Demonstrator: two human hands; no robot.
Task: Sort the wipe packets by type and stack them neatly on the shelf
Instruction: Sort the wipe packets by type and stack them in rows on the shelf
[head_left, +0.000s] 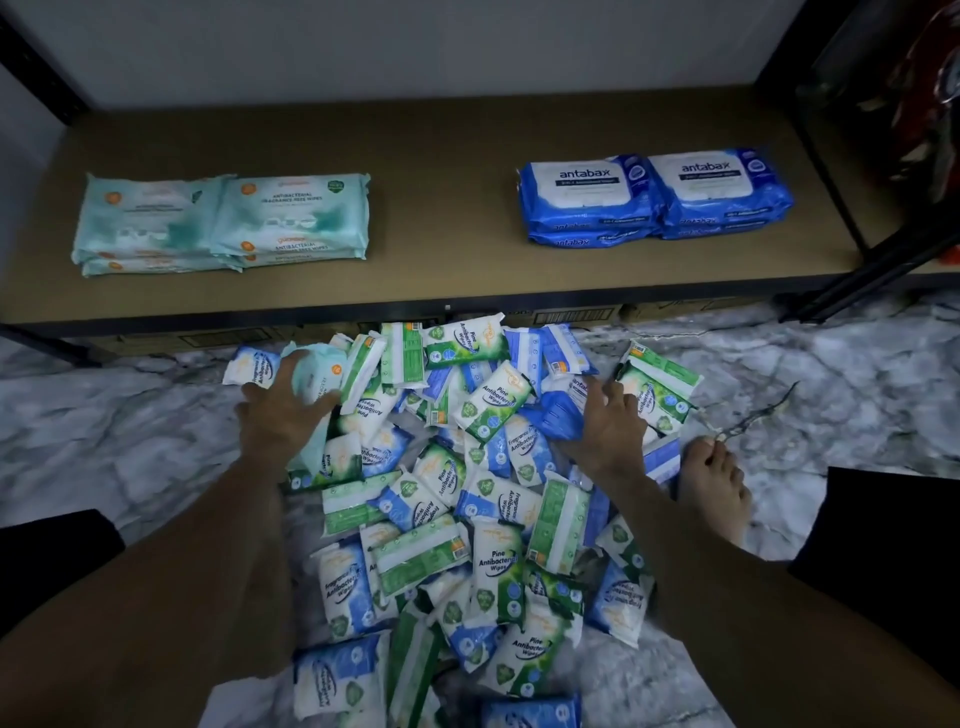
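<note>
A heap of wipe packets (462, 499) lies on the floor below the shelf (447, 244); most are green pine or blue fragrance-free packs. My left hand (280, 410) grips a pale teal packet (317, 374) at the heap's far left. At the heap's right, my right hand (605, 421) reaches down onto a dark blue packet (558, 415), fingers spread on it. On the shelf, two low stacks of pale teal packets (223, 223) sit side by side at the left. Two low stacks of blue antabax packets (654, 197) sit at the right.
The shelf's middle stretch lies bare between the two groups. Black shelf posts (826, 150) stand at the right and left. A bare foot (714, 483) rests on the marble floor (831, 384) right of the heap. Flat cardboard (571, 314) shows under the shelf.
</note>
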